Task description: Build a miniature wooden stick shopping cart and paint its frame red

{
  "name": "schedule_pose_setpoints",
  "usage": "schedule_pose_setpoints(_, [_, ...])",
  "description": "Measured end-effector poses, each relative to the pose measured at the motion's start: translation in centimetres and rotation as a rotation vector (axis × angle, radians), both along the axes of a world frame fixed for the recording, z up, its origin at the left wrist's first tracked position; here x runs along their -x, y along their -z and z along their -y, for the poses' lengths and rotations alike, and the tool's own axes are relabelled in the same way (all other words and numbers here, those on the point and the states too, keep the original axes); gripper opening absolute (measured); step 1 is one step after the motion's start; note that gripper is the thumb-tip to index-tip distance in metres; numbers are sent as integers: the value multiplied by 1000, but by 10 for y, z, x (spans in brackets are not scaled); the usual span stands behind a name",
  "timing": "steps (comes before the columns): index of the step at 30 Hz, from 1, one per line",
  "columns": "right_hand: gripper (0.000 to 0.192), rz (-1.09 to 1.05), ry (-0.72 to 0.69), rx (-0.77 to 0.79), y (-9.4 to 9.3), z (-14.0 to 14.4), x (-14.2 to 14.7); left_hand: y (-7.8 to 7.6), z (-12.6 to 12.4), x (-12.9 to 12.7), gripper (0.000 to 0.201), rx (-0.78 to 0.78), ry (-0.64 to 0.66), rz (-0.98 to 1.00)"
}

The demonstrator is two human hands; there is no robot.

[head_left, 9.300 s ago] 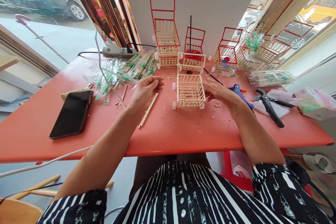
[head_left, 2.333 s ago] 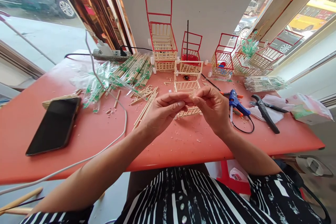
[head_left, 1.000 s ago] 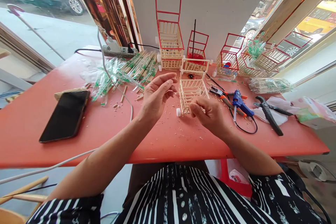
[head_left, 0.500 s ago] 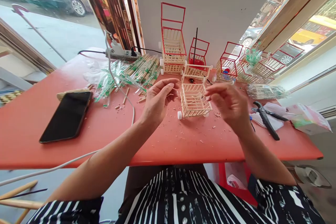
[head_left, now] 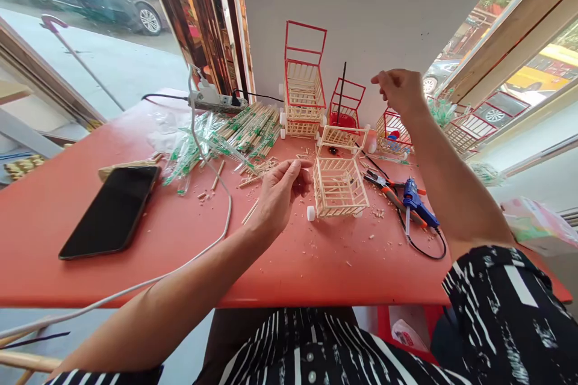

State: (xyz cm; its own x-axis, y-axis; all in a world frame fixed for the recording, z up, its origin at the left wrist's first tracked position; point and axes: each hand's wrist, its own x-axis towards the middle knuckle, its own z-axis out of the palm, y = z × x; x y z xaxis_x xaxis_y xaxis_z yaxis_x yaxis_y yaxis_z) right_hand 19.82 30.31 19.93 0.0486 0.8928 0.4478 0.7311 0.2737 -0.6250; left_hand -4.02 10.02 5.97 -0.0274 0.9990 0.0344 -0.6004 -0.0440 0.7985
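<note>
Head view, looking forward and down: a long red table (head_left: 135, 264) is seen against a white wall between two windows, and it is used as a workbench for small stick-built carts. Finished carts with red frames (head_left: 303, 81) are lined up along the wall, out of the working area. A pile of wrapped chopsticks (head_left: 235, 132) is kept at the far left, within reach of the left hand, and a black phone (head_left: 109, 212) lies nearer the front edge. An unpainted cart basket (head_left: 339, 186) on white wheels stands upright at the table's middle. Pliers (head_left: 383, 183) and a blue glue gun (head_left: 416, 202) are laid just right of it.

The left hand (head_left: 280, 192) is held just beside the basket's left wall, fingers curled; whether a thin stick is pinched cannot be told. The right hand (head_left: 400, 90) is raised well above and beyond the basket, fingers loosely curled around nothing visible.
</note>
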Motion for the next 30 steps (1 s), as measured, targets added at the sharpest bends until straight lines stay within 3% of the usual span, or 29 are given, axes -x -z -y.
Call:
schedule_pose_setpoints(6, [18, 160, 10, -22, 33, -95, 7, 5, -2, 0, 37, 35, 15, -14])
schedule_pose_setpoints(11, [18, 281, 0, -36, 53, -135, 19, 8, -1, -2, 41, 59, 31, -13])
schedule_pose_setpoints(15, [29, 322, 66, 8, 64, -150, 31, 10, -1, -2, 43, 79, 41, -19])
schedule_pose_setpoints(21, [26, 245, 60, -48, 83, -169, 35, 10, -5, 2, 46, 97, 37, -30])
schedule_pose_setpoints(27, [12, 293, 123, -35, 71, -159, 20, 10, -5, 1, 45, 90, 42, -40])
schedule_pose_setpoints(30, [14, 287, 127, -65, 62, -145, 6, 10, -5, 1, 46, 93, 27, -43])
